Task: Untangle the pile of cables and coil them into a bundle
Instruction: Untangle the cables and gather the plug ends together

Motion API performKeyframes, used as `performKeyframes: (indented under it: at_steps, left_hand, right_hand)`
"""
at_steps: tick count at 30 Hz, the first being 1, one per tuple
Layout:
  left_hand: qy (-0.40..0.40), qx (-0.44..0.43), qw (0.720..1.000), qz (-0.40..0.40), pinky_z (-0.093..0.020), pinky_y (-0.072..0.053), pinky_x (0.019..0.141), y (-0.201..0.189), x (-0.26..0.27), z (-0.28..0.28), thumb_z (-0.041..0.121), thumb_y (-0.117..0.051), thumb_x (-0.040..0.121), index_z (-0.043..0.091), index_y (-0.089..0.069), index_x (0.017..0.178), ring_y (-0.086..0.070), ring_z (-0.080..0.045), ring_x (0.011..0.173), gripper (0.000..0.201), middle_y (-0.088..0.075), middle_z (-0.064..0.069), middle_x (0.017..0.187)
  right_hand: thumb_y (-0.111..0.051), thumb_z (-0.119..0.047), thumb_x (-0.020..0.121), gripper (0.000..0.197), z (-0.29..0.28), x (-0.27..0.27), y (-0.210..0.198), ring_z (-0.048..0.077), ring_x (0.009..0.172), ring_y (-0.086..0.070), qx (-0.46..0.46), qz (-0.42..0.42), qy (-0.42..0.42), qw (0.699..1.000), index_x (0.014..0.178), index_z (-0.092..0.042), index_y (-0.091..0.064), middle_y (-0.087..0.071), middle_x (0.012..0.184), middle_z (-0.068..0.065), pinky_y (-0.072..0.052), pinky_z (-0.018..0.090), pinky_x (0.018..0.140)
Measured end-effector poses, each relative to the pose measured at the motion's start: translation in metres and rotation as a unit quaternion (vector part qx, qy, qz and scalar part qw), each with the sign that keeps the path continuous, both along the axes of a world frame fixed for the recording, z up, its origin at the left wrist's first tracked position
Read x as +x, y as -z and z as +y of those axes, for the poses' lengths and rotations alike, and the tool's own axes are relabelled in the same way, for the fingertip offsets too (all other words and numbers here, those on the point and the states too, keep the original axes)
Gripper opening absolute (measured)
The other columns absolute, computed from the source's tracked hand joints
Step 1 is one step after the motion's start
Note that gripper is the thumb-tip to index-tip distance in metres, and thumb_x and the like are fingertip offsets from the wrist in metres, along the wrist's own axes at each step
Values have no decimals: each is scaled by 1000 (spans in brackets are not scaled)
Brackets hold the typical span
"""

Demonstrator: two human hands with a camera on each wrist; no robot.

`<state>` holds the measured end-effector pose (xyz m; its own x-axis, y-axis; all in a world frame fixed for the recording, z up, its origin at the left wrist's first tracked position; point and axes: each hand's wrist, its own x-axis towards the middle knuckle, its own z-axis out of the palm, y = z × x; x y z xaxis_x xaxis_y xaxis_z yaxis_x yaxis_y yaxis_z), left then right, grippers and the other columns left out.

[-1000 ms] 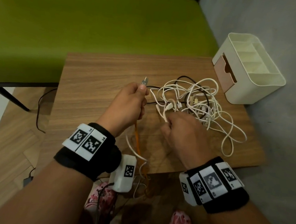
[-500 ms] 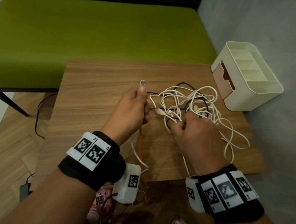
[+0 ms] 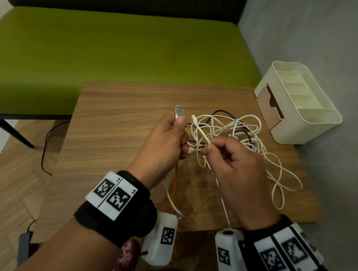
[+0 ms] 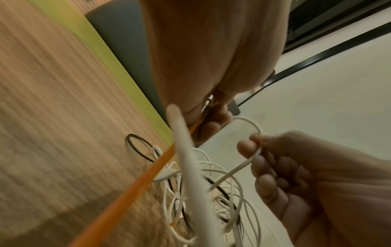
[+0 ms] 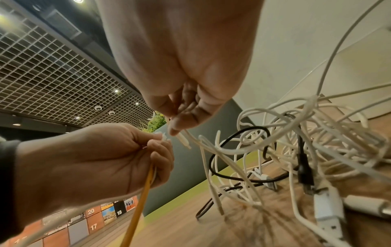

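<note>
Left hand [image 3: 169, 138] grip holds orange cable [image 3: 175, 183], plug up. Right hand [image 3: 234, 162] grip pinches white cable [image 3: 200, 131] above tangle [image 3: 239, 136] on desk [image 3: 113, 129].

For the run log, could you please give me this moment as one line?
left hand: holds orange cable | right hand: pinches white cable | tangle: still knotted on table

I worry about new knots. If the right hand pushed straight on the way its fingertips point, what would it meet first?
Probably the left hand: the right hand pinches a white cable and points at it, close by. Depth is unclear.
</note>
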<state>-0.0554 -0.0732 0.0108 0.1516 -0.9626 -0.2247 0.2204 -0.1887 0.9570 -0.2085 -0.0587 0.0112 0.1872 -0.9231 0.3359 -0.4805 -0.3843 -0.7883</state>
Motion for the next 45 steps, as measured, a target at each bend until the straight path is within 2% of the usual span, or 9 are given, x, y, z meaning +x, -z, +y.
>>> performKeyframes:
  at_steps: [6, 12, 16, 23, 29, 32, 37, 41, 45]
  left_hand:
    - [18, -9, 999, 47, -29, -24, 51, -5, -3, 2, 30, -34, 107, 16, -48, 82, -28, -10, 50, 32, -35, 7, 56]
    - [15, -20, 999, 44, -28, -34, 53, -5, -4, 2, 36, -42, 104, 9, -58, 92, -41, -13, 52, 34, -46, -8, 64]
    - [26, -34, 999, 29, -22, -36, 46, -7, -3, 4, 29, -39, 105, 11, -53, 86, -39, -5, 43, 29, -43, 11, 49]
    - [21, -81, 987, 137, -37, -50, 71, -14, -5, 10, 37, -33, 104, 12, -47, 86, -57, -19, 70, 34, -53, -1, 71]
    - [30, -113, 945, 306, -18, -29, 41, -31, 13, 8, 51, -24, 102, 20, -41, 80, -25, -4, 41, 42, -28, 9, 53]
    - [20, -112, 976, 184, -19, -20, 39, -29, 22, 8, 48, -29, 102, 20, -40, 79, -19, -4, 41, 38, -25, 10, 52]
    - [70, -92, 984, -132, -27, -34, 49, -18, 8, 16, 44, -61, 92, 18, -48, 77, -35, -9, 44, 33, -39, 12, 51]
    - [124, -124, 968, -180, -20, -36, 49, -20, -3, 19, 19, -70, 88, 20, -62, 74, -44, 0, 46, 16, -52, 15, 51]
    - [137, -101, 965, -199, -17, -30, 44, -22, -6, 20, 15, -73, 86, 19, -62, 65, -37, 3, 40, 24, -47, 15, 44]
  right_hand:
    - [-66, -15, 93, 11, 1, 0, 1, 3, 78, -65, -26, 13, -45, 999, 101, -17, -73, -71, 86, -11, -51, 18, 66]
    - [-62, -11, 93, 16, -2, 2, 8, 5, 91, -61, -72, 70, -119, 988, 105, -12, -73, -69, 97, -8, -44, 13, 82]
    - [-61, -17, 92, 18, -2, 1, 13, 5, 89, -51, -73, 127, -120, 982, 107, -16, -71, -56, 94, -20, -35, 8, 82]
    - [-57, -34, 97, 11, -2, -6, 0, -6, 86, -58, 101, 96, -135, 981, 100, -26, -64, -63, 90, -21, -40, 11, 69]
    - [-50, -44, 97, 20, -15, -25, 8, 10, 80, -55, 147, 257, -91, 951, 90, -27, -58, -58, 81, -11, -44, 40, 83]
    - [-54, -36, 98, 16, -21, -33, 5, 9, 79, -55, 141, 207, -38, 968, 90, -24, -61, -60, 82, -9, -45, 35, 74]
    - [-65, -24, 93, 6, -21, -31, -4, 3, 91, -60, 61, 28, -4, 998, 95, -26, -71, -65, 95, -14, -47, 22, 79]
    - [-67, -21, 93, 8, -18, -25, -6, 2, 93, -61, 34, 1, -12, 999, 98, -20, -73, -65, 96, -14, -44, 13, 78]
    - [-66, -18, 93, 7, -15, -20, -4, 0, 86, -59, 23, -16, -24, 999, 96, -19, -71, -63, 91, -15, -43, 11, 72]
